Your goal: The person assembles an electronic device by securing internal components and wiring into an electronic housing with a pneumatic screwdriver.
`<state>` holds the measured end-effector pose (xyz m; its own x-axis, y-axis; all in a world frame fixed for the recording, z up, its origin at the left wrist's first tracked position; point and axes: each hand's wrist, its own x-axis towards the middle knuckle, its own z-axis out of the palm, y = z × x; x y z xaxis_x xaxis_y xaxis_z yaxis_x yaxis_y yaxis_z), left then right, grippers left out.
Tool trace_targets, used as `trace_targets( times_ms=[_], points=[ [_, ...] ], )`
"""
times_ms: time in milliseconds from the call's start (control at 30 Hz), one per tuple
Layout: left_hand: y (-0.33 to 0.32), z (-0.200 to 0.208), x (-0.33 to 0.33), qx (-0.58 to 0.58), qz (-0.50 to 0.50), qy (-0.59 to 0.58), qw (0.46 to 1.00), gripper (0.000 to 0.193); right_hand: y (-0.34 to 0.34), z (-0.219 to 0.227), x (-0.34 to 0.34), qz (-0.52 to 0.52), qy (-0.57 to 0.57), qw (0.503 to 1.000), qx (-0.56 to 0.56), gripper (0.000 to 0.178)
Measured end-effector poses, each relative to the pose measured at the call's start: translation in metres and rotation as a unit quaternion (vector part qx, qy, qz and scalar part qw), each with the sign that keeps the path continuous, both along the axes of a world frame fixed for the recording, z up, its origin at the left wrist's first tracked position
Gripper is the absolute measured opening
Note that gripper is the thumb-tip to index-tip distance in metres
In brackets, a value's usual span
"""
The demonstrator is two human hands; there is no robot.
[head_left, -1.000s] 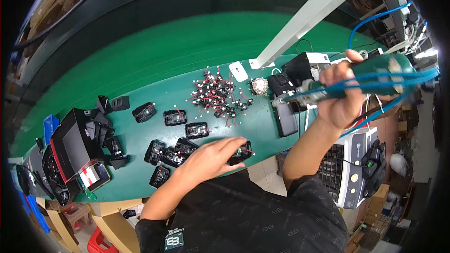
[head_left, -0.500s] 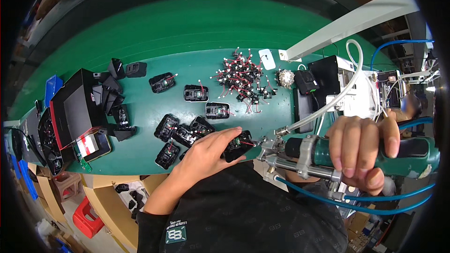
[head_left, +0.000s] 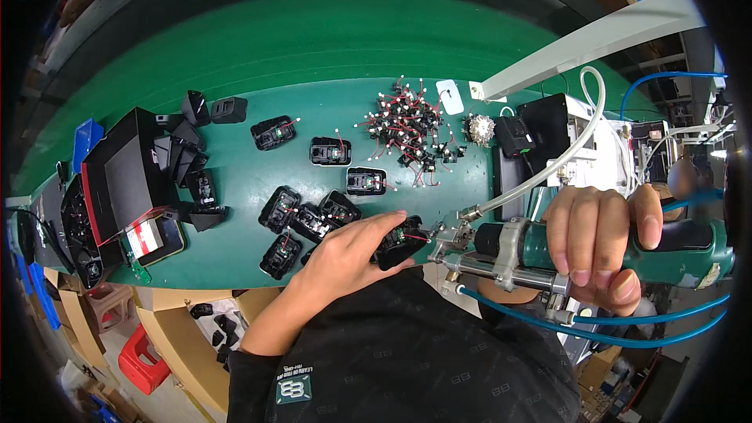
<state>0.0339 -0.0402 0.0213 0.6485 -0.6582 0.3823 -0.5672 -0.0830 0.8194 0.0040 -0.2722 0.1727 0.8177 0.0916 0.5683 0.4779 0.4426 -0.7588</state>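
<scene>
Black housing (head_left: 399,247) in left grip (head_left: 350,253)

My long green tool (head_left: 536,244) looks smooth plastic, its silver cylinder (head_left: 534,280) shiny metal; the black box-shaped housing (head_left: 398,248), matt plastic; the green surface (head_left: 243,188), faintly glossy.

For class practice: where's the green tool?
In the head view, the green tool is at right, in the right hand, its nose beside a black housing.
</scene>
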Motion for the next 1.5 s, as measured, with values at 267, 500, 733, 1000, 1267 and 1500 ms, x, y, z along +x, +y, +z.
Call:
trace_targets(
  times_ms=[267,500,733,1000,1267,1500],
  points=[
    [-0.002,-0.001,-0.006,-0.037,0.008,-0.034,0.999,0.062,-0.003,0.003,-0.003,0.004,0.014,1.000,0.005,0.027],
    [-0.002,-0.005,-0.010,-0.048,0.015,-0.037,0.998,0.060,0.005,-0.003,0.004,0.053,-0.010,0.998,-0.036,0.028],
    [0.031,-0.012,0.017,0.084,0.066,-0.011,0.994,0.058,-0.008,0.003,-0.003,-0.021,-0.046,0.999,0.016,0.048],
    [0.070,-0.007,0.067,0.201,0.178,-0.012,0.963,0.057,-0.011,-0.006,0.004,-0.015,-0.046,0.999,-0.001,0.047],
    [0.027,-0.016,0.102,0.303,0.112,-0.153,0.934,0.077,-0.005,-0.011,0.010,0.017,-0.045,0.999,-0.001,0.045],
    [0.020,-0.016,0.104,0.268,0.112,-0.164,0.943,0.058,-0.008,-0.004,0.008,0.024,-0.044,0.999,-0.015,0.046]
  ],
)
